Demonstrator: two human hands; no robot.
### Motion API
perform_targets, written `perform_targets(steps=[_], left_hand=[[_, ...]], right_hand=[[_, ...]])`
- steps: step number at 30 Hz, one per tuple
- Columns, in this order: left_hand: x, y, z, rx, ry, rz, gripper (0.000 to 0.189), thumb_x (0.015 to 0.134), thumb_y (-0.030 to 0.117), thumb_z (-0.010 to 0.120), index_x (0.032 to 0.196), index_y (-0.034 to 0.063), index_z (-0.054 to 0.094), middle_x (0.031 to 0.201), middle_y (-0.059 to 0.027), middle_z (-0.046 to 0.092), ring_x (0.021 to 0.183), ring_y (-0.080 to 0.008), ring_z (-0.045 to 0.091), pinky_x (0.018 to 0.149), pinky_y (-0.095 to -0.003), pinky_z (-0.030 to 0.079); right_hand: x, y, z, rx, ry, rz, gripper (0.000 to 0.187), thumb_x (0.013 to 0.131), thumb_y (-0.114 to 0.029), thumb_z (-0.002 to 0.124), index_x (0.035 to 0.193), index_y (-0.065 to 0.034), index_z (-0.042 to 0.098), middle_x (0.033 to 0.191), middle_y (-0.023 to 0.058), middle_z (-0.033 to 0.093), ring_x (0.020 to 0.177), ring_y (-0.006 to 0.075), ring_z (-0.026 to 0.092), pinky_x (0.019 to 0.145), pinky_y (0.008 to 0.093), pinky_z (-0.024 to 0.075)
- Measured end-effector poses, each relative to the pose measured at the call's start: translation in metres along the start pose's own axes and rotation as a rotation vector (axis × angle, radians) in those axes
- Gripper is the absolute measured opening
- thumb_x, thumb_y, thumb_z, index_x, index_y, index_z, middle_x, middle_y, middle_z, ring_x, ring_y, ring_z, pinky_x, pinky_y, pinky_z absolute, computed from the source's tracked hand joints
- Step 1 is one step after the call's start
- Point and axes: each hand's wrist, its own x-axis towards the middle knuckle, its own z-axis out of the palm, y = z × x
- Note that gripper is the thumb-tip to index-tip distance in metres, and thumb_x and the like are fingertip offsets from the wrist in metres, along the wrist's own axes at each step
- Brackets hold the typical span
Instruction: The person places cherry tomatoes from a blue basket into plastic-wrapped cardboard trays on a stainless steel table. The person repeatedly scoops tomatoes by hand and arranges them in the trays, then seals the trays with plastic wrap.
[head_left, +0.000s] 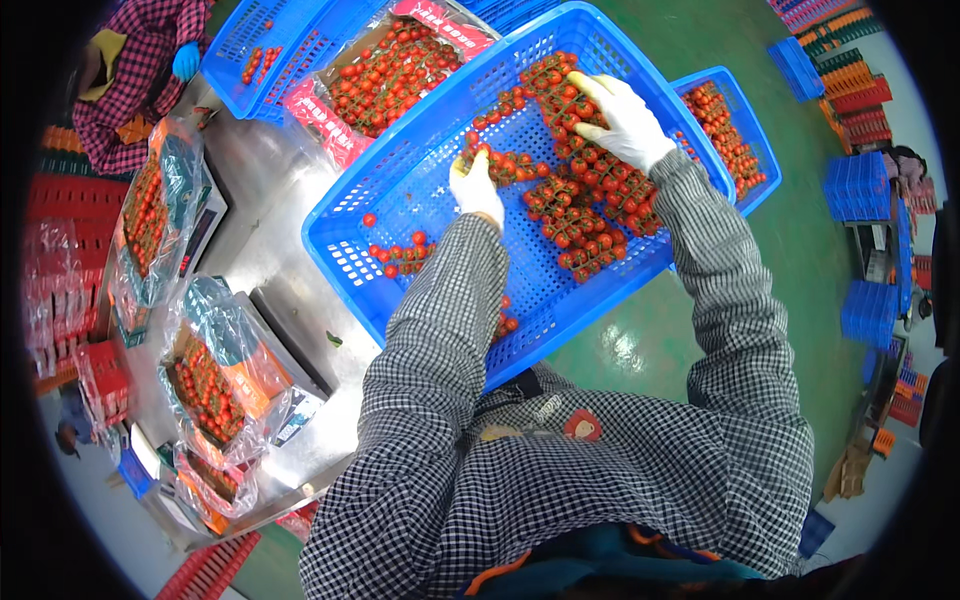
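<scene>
A large blue perforated plastic crate (420, 330) stands in front of me, tilted across the view. Inside it, trusses of red cherry tomatoes (577, 217) are heaped toward the right side. My left hand (478, 187), in a white glove with yellowed fingertips, pinches a small truss of cherry tomatoes (514, 166) near the crate's middle. Also gloved, my right hand (628, 124) rests thumb and fingers apart against the upper part of the heap; whether it grips a truss cannot be told. A short truss (405, 256) and one loose tomato (369, 220) lie at the crate's left end.
Beyond the crate, a pink-edged carton (397, 71) holds tomatoes. Bagged tomato cartons (214, 382) stand on the steel table (277, 217) at left, one on a scale (204, 225). Another blue crate (724, 135) of tomatoes sits at right. A blue-gloved co-worker (142, 75) is at upper left.
</scene>
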Motion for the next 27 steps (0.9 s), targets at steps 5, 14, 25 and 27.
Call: perform_targets(steps=[5,14,25,27], left_hand=[[-0.043,0.073,-0.045,-0.360,-0.598,-0.215,0.056,0.099,0.042,0.058,0.143,0.0095,0.047,0.139,-0.0098,0.055,0.126,-0.0306,0.054,0.104,-0.0612,0.044],[-0.113,0.154,-0.067,-0.637,-0.744,-0.457,0.084,0.095,0.076,0.038,0.152,0.0138,0.041,0.143,-0.0107,0.056,0.127,-0.0336,0.055,0.108,-0.0672,0.037],[-0.146,0.199,-0.131,-0.674,-0.815,-0.485,0.084,0.096,0.072,0.040,0.157,0.0140,0.033,0.144,-0.0155,0.055,0.124,-0.0368,0.057,0.105,-0.0668,0.041],[-0.157,0.216,-0.155,-0.634,-0.772,-0.458,0.085,0.096,0.072,0.041,0.156,0.0135,0.033,0.144,-0.0166,0.055,0.124,-0.0371,0.058,0.104,-0.0674,0.042]], right_hand=[[0.050,0.015,0.026,-0.380,-0.554,-0.134,0.089,0.081,-0.055,0.076,0.156,-0.0263,0.037,0.134,0.0144,0.054,0.128,0.0325,0.052,0.111,0.0538,0.0378],[0.075,0.000,0.022,-0.537,-0.644,-0.161,0.072,0.091,-0.058,0.063,0.153,-0.0264,0.042,0.110,0.0127,0.063,0.094,0.0294,0.065,0.098,0.0421,0.0460],[0.018,-0.144,0.011,2.277,-0.024,0.432,0.103,0.087,-0.089,0.029,0.155,-0.0125,0.036,0.083,0.0047,0.057,0.069,0.0170,0.053,0.081,0.0436,0.0527],[0.012,-0.183,0.016,2.477,-0.073,0.336,0.106,0.084,-0.090,0.029,0.154,-0.0105,0.038,0.099,0.0137,0.067,0.086,0.0278,0.065,0.091,0.0548,0.0525]])
